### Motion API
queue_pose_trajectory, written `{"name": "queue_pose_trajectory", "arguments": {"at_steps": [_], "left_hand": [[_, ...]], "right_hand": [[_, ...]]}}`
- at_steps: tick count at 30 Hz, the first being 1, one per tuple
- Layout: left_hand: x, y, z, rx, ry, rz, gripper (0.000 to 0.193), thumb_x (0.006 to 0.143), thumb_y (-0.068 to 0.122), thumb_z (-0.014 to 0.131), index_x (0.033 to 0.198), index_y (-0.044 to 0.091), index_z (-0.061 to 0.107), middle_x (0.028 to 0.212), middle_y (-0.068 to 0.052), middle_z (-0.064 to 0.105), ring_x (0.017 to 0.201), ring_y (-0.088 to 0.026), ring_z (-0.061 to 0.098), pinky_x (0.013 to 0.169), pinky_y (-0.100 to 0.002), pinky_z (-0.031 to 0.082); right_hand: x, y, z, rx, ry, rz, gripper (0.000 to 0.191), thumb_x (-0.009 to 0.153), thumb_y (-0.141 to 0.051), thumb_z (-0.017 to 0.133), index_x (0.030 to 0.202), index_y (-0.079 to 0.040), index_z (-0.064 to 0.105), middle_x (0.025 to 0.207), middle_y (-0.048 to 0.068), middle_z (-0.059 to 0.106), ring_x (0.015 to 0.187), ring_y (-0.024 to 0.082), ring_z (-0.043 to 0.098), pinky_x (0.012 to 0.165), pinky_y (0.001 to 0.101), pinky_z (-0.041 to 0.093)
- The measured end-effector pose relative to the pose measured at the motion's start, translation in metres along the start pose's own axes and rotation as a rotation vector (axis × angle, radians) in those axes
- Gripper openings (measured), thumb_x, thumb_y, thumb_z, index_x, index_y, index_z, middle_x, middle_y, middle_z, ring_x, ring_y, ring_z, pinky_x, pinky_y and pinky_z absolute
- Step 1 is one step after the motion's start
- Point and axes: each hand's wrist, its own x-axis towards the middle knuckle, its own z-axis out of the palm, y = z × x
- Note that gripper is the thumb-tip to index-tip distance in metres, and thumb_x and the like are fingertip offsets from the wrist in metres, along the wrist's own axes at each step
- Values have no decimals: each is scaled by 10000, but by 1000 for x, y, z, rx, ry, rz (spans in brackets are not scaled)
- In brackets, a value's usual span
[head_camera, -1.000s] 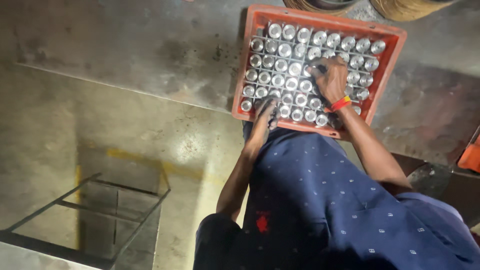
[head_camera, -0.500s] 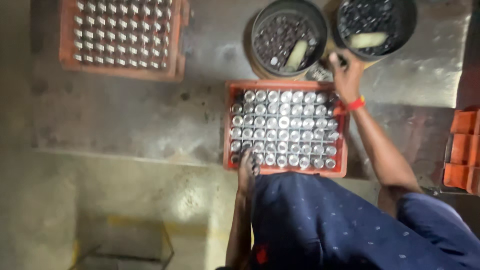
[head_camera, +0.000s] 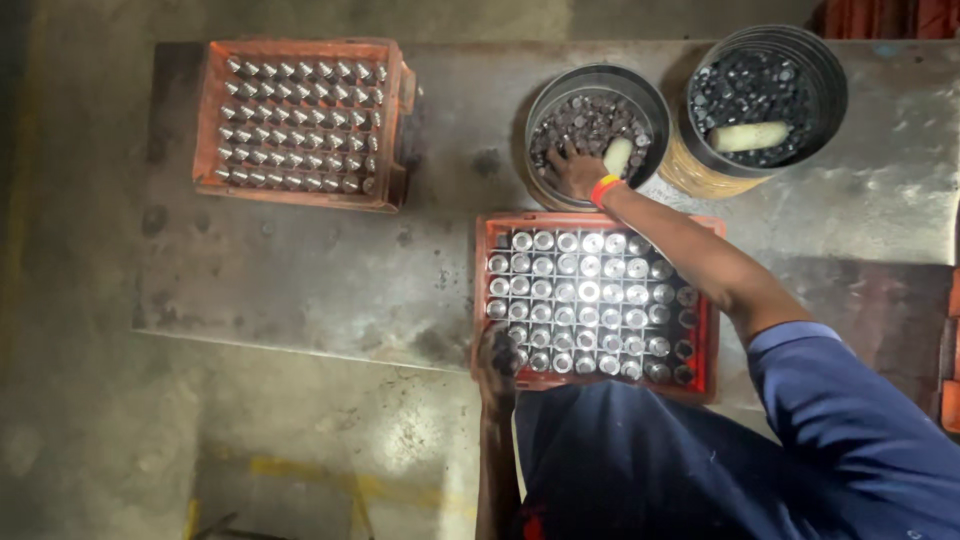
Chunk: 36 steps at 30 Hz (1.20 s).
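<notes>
The right hand (head_camera: 577, 168) reaches into the nearer metal bucket (head_camera: 650, 100), palm down on the loose dark metal parts (head_camera: 585, 118) that fill it. Its fingers (head_camera: 556, 160) are spread and curled into the heap; whether they have closed on a part cannot be told from this view. An orange band sits at the wrist, and the forearm runs diagonally across the upper right corner of the near orange crate (head_camera: 484, 262).

The left hand (head_camera: 497, 358) rests at the crate's lower left corner, fingers bent over the rim and apparently gripping it (the exact closure is in shadow).

Handling, as a judgement: the parts look like small solid steel pieces, rigid, dense for their size, possibly oily and slippery. Take each one across its sides. The upright shiny pieces (head_camera: 588, 292) standing in the crate cells would likely tip if knocked.

A second bucket (head_camera: 830, 90) stands to the right, with a pale cylindrical object lying on its contents. A second filled crate (head_camera: 208, 120) sits well apart at the far left of the table (head_camera: 300, 260).
</notes>
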Motion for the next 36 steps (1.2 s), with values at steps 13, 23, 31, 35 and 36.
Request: {"name": "queue_pose_trajectory", "arguments": {"at_steps": [13, 23, 31, 35, 36], "left_hand": [[-9, -2, 6, -362, 56, -336, 346, 1045, 334, 444, 1217, 102, 634, 794, 41, 528, 635, -71, 429, 558, -216, 342], [10, -20, 36, -648, -65, -389, 264, 1114, 341, 514, 1222, 109, 579, 936, 12, 569, 791, -102, 510, 713, -249, 422], [19, -51, 105, -984, -224, -732, 576, 1061, 556, 423, 1458, 140, 467, 1438, -88, 546, 1307, -251, 546, 1125, -453, 433], [10, -68, 112, -826, -135, -838, 454, 1070, 417, 515, 1397, 103, 542, 1298, -66, 635, 1170, -225, 626, 999, -402, 536], [10, -71, 111, -784, -117, -861, 424, 1072, 382, 538, 1381, 93, 561, 1263, -61, 657, 1136, -218, 646, 967, -389, 562]], "right_hand": [[-10, 12, -38, 1575, -25, 537, 165, 1019, -203, 645, 1111, -102, 736, 845, 35, 688, 650, 109, 591, 488, 262, 405], [-70, -9, -27, 1868, 240, 569, 142, 1036, -282, 669, 1037, -141, 657, 736, -48, 585, 538, 44, 499, 440, 208, 339], [-238, -119, 59, 755, 437, 129, 204, 874, -203, 784, 974, -29, 744, 916, 151, 716, 797, 353, 685, 727, 424, 532], [-270, -118, 72, 587, 540, 55, 137, 900, -161, 748, 965, -44, 717, 985, 152, 729, 891, 356, 682, 822, 447, 520], [-270, -110, 71, 542, 523, 67, 120, 914, -146, 746, 966, -41, 718, 978, 149, 733, 890, 340, 676, 825, 441, 514]]}}
